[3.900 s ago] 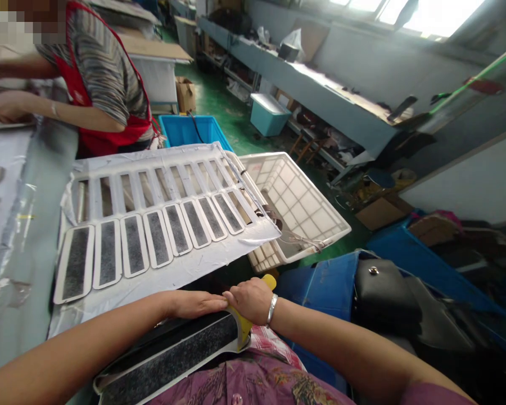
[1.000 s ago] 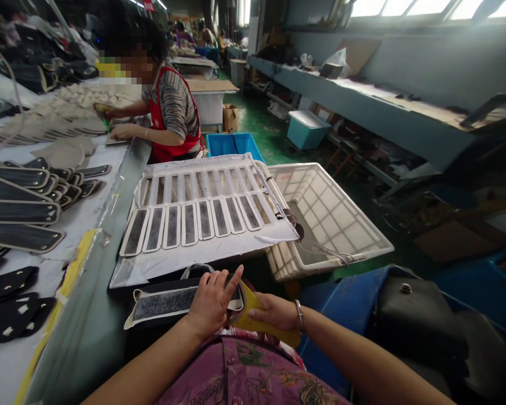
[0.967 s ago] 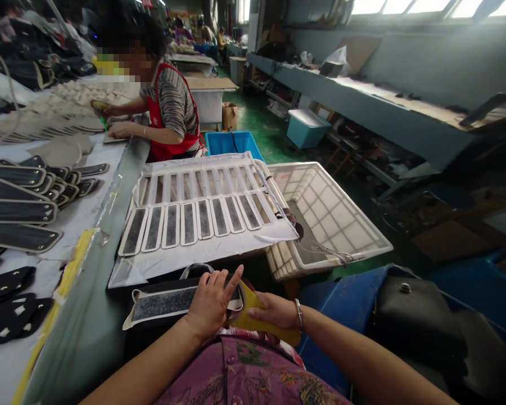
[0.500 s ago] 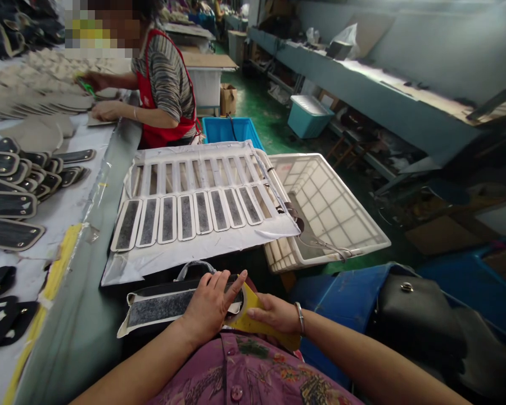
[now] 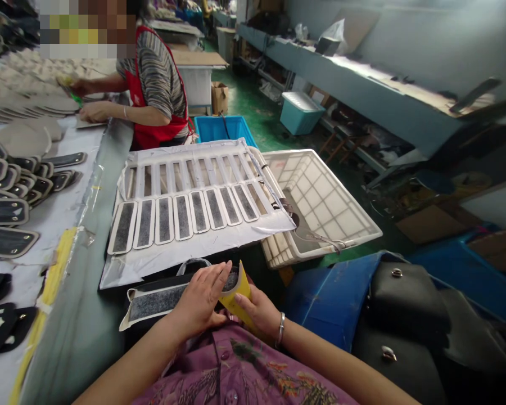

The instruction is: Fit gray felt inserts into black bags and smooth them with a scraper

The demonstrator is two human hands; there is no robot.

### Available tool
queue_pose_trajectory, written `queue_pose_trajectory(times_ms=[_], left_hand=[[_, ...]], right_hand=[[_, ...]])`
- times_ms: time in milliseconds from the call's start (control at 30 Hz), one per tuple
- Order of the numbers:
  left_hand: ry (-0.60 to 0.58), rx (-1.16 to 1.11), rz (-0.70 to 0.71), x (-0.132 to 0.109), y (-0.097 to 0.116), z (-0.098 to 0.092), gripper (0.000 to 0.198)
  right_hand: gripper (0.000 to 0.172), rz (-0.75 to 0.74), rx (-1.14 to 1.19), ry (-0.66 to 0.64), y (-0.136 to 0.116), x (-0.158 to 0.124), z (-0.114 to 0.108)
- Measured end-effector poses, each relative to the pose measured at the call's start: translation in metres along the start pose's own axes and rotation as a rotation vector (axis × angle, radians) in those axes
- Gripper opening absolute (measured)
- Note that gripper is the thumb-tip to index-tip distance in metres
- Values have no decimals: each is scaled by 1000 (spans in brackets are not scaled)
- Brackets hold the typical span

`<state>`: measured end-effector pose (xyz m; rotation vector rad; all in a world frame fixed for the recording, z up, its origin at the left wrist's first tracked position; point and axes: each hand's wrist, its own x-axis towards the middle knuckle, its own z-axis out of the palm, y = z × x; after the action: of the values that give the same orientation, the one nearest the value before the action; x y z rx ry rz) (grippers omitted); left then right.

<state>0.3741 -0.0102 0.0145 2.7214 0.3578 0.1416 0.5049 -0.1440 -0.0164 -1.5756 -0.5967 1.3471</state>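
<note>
In front of my waist lies a black bag with a clear-wrapped handle. A pale-edged strip with a dark speckled middle runs along its top, its left end lifted slightly. My left hand lies flat across the strip's right part, fingers stretched out and close together. A curved yellow sheet stands at the strip's right end, gripped by my right hand with the thumb on its near face. The strip's dark end shows between the left fingertips and the yellow sheet.
A white-covered board carries a row of similar strips. Beyond it is a white plastic crate. Black bags lie by a blue bin. Dark panels cover the left table, where a co-worker handles pieces.
The yellow sheet and my right hand have moved slightly left and tilted more upright. My left fingers have drawn together. The view has shifted a little to the right.
</note>
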Motion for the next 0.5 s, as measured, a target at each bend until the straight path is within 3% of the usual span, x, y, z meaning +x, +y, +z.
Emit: queue_pose_trajectory(times_ms=[100,200,267,333,400,500], left_hand=[[18,44,-19,-1,4,4,110],[-7,72,-72,-4,9,5,103],[-24,102,-119,-6,12,6,96],[-42,122,-151,-8,15,5,93],[-60,123,-160,-8,16,5,94],[-71,117,-165,-8,16,4,93]], right_hand=[[50,57,88,-99,-7,-6,0],[49,155,112,-211,-18,-27,-20],[42,73,188,-87,-27,-42,-33],[32,-127,366,104,-36,-50,-37],[27,-294,554,225,-45,-47,-30],[24,-360,719,349,-55,-26,-8]])
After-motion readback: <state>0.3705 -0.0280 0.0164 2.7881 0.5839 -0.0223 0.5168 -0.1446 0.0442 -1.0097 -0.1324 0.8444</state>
